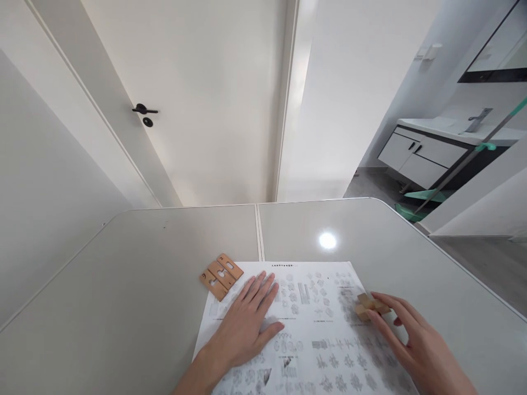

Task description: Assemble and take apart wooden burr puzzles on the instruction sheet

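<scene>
A printed sheet of diagrams (313, 323) lies on the grey table (135, 296) in front of me. My left hand (247, 323) rests flat on the sheet's left part, fingers stretched out and holding nothing. Three flat wooden puzzle pieces (221, 276) with cut-out slots lie side by side just beyond its fingertips, at the sheet's top left corner. My right hand (415, 343) reaches across the sheet's right edge, its fingertips closed around a small assembled wooden puzzle block (368, 306) that sits on the paper.
The table is made of two halves with a seam (258, 236) down the middle. A white door with a black handle (144, 111) stands behind it. At the right are a bathroom vanity (428, 151) and a green mop (428, 197).
</scene>
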Available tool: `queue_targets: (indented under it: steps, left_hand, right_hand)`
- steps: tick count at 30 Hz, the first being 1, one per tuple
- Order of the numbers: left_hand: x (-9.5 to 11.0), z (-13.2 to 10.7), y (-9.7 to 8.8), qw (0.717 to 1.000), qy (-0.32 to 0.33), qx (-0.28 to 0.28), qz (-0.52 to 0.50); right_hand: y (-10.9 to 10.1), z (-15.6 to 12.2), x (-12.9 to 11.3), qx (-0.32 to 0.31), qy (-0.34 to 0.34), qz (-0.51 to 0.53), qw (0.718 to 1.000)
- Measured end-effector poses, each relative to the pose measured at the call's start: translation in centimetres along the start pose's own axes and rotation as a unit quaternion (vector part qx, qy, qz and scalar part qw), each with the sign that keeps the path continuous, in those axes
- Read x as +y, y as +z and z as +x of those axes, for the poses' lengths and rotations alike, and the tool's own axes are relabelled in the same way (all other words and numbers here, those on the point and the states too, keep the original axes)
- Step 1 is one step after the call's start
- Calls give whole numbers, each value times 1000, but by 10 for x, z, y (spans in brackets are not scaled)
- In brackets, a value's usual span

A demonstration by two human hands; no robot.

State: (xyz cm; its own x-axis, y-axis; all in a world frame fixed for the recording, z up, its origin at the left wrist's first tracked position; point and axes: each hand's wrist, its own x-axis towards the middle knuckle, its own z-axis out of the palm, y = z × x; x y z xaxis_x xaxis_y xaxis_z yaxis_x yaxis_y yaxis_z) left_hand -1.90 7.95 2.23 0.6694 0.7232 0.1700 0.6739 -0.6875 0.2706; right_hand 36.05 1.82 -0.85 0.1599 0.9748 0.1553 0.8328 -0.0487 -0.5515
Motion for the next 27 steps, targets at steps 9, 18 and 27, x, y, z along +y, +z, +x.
queue_targets:
  steps: [9,18,27]
  left_hand:
    - [3,3,-3,1000,-3,3,-9]
    - [1,3,0,999,-27,-2,-22]
    - [-1,1,4,994,-81,51,-45]
  right_hand:
    - [0,8,-22,-46,-16,30,998]
    - [23,34,-107,-62,-119,170,976]
    - [70,55,-137,-112,-164,345,918]
